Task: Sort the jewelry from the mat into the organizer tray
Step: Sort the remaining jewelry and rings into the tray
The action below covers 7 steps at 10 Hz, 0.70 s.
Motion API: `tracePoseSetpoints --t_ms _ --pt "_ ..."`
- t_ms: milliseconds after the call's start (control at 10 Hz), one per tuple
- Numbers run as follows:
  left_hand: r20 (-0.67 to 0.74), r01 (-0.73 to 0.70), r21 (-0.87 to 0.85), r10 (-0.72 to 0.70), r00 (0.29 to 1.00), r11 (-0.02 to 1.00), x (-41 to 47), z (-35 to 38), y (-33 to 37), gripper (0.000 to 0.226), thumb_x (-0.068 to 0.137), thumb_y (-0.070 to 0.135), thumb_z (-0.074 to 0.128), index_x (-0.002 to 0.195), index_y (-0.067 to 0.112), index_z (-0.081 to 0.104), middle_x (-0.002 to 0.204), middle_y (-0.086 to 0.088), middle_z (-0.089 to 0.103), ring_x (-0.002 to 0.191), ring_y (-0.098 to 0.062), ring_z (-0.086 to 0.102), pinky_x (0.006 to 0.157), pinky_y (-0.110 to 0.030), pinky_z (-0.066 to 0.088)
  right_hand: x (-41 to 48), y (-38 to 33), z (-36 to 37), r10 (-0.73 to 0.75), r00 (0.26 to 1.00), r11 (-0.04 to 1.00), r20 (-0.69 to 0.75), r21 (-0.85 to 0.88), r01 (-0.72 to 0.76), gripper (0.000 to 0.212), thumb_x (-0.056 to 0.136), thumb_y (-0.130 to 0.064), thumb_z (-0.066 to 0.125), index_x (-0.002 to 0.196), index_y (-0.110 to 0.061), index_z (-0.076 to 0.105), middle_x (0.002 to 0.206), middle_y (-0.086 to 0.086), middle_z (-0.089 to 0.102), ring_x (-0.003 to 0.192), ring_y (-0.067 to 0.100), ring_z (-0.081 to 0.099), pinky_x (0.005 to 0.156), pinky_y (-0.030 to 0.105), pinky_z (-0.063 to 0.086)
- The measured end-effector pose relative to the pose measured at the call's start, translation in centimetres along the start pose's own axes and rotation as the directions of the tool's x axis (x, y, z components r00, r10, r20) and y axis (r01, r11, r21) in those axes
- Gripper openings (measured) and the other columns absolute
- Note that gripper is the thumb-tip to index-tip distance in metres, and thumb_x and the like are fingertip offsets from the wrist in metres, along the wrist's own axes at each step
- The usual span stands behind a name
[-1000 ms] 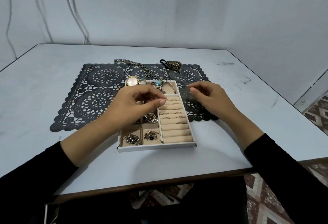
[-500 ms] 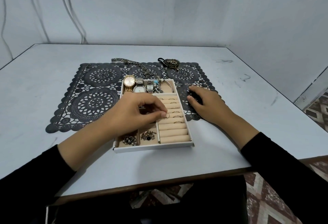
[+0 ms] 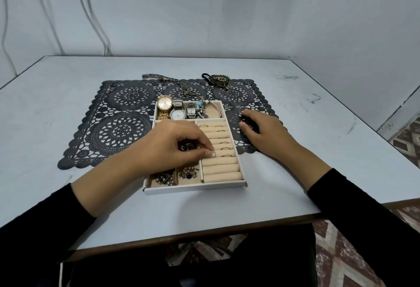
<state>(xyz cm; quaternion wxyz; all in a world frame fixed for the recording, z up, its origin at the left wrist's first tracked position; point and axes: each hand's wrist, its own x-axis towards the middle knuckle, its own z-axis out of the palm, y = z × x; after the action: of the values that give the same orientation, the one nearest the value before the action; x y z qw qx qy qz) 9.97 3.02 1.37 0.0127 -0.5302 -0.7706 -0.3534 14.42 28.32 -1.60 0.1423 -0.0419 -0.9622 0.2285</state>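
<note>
- Head view, looking down at a pale worktop (image 3: pixel 318 150) where a black lace-patterned mat (image 3: pixel 118 132) lies with a white organizer tray (image 3: pixel 195 189) set on its near right part.
- Step in hand, as I judge it: seating one thin ring (image 3: pixel 213 154) into the tray's ring section, a column of beige padded rolls (image 3: pixel 221 168) on the tray's right side.
- Left hand (image 3: pixel 172 148): reaches over the tray's middle compartments, thumb and forefinger pinching the ring at the left end of a slot about midway down the rolls. The other fingers are curled under.
- Right hand (image 3: pixel 263 129): rests on the mat just right of the tray, fingers loosely bent, tips touching the lace. Nothing shows in its grasp.
- Already in the tray: watches (image 3: pixel 175 110) in the far compartment, several rings in the far slots, small dark pieces in the near-left cells.
- On the mat, not yet sorted: a chain (image 3: pixel 181 86) and a dark ornament (image 3: pixel 219 79) along the far edge, and small rings (image 3: pixel 134 92) at the far left.
- Next move, in my judgement: press the ring down until the rolls hold it upright, release it, then reach to the far side of the mat for another piece.
</note>
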Motion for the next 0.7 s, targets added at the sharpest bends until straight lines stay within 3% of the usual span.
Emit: tracePoseSetpoints --t_ms 200,400,700 --pt "0.005 -0.025 0.035 0.025 1.000 0.999 -0.09 -0.34 0.12 0.015 0.083 0.027 0.076 0.094 0.017 0.078 0.090 0.013 0.073 0.086 0.000 0.069 0.078 -0.023 0.056 -0.02 -0.05 -0.04 0.000 1.000 1.000 -0.001 0.001 0.000 0.036 0.097 -0.030 0.051 0.130 -0.017 0.054 0.130 0.000 0.059 0.118 0.016 0.051 0.084 0.015 0.030" --pt "0.021 -0.048 0.068 0.047 0.999 0.997 -0.04 -0.23 0.17 0.013 0.083 0.025 0.077 0.094 0.018 0.079 0.089 0.010 0.074 0.084 -0.001 0.069 0.076 -0.028 0.057 0.01 -0.02 0.02 -0.003 1.000 1.000 -0.002 -0.003 0.003 0.036 0.097 -0.030 0.051 0.131 -0.017 0.054 0.129 0.000 0.059 0.118 0.016 0.051 0.081 0.013 0.029" --pt "0.090 0.105 -0.073 -0.098 0.991 0.992 0.54 -0.57 0.01 0.016 0.084 0.033 0.075 0.093 0.022 0.079 0.090 0.013 0.074 0.089 -0.006 0.070 0.082 -0.035 0.056 0.06 -0.02 0.02 -0.008 1.000 1.000 -0.003 -0.008 0.008 0.036 0.097 -0.029 0.051 0.130 -0.016 0.054 0.128 0.000 0.060 0.117 0.017 0.051 0.078 0.011 0.026"
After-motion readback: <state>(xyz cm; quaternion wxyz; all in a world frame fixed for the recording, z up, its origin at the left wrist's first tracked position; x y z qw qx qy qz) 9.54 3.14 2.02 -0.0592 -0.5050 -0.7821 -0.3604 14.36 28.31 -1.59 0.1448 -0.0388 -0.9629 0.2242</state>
